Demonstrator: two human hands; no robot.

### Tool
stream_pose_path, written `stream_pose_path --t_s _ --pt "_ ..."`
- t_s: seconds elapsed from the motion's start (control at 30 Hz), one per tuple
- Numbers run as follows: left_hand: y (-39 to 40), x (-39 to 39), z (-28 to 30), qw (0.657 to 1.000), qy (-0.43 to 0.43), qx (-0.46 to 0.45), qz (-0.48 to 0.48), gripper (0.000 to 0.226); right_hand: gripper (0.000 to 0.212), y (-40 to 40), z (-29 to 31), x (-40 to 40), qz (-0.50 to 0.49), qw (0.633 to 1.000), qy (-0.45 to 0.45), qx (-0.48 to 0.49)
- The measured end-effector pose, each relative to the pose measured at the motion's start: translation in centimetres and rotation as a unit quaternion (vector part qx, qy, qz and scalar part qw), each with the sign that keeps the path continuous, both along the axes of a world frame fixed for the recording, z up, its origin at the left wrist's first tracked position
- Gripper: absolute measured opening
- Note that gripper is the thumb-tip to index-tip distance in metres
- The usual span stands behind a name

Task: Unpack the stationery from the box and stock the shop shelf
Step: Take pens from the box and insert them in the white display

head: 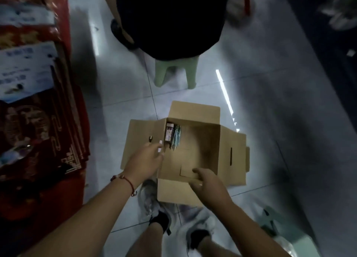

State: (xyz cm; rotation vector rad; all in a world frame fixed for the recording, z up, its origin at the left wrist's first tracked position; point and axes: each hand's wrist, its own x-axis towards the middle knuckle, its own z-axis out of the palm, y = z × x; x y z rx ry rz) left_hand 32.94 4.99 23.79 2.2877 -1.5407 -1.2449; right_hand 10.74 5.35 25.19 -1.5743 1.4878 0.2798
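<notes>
1. Along the left edge lies a stack of red printed goods (38,106) with pale labels; the blur hides what they are.
2. The left hand (145,158) reaches over the left flap of the cardboard box (201,141), fingers loosely curled at the box's left wall. Whether they grip anything cannot be told. A red bracelet (125,180) circles that wrist.
3. The box stands open on the tiled floor (270,102), all flaps spread outward.
4. The stationery (172,135), a few small packets standing on end, sits against the inner left wall, just beside the left hand's fingertips. The rest of the box floor is bare cardboard.
5. Behind the box stands a green stool (175,71) under a dark shape.
6. The right hand (207,181) grips the box's near wall, thumb inside and fingers outside.
</notes>
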Motion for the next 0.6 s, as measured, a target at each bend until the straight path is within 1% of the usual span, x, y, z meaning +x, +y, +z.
stream_pose_path --t_s 0.13,0.2,0.37,0.43,0.47,0.53,0.6 --pt "-2.6 1.5 -11.8 0.999 0.009 0.040 0.027 0.038 0.046 -5.6 -12.7 3.6 -0.059 0.998 -0.009 0.029" --pt "-3.3 2.0 -18.0 0.998 0.009 0.043 0.039 0.042 0.047 -8.0 -19.7 4.9 -0.078 0.996 -0.013 0.043" --pt "-2.0 1.8 -32.0 0.996 0.030 0.047 0.064 0.058 0.047 -12.4 -35.5 7.0 -0.165 0.983 -0.023 0.073" --pt "-0.6 1.3 -36.0 0.995 0.048 0.040 0.078 0.069 0.049 -13.5 -40.6 7.4 -0.166 0.984 -0.019 0.068" --pt "0.1 1.0 -37.6 0.995 0.043 0.037 0.080 0.073 0.049 -13.8 -43.0 7.7 -0.167 0.983 -0.024 0.068" --pt "1.3 0.4 -39.7 0.996 0.001 0.018 0.084 0.073 0.048 -14.1 -47.3 8.5 -0.191 0.978 -0.039 0.072" --pt "2.0 -0.1 -40.7 0.995 -0.046 -0.014 0.085 0.069 0.049 -14.0 -50.5 9.2 -0.232 0.969 -0.046 0.071"
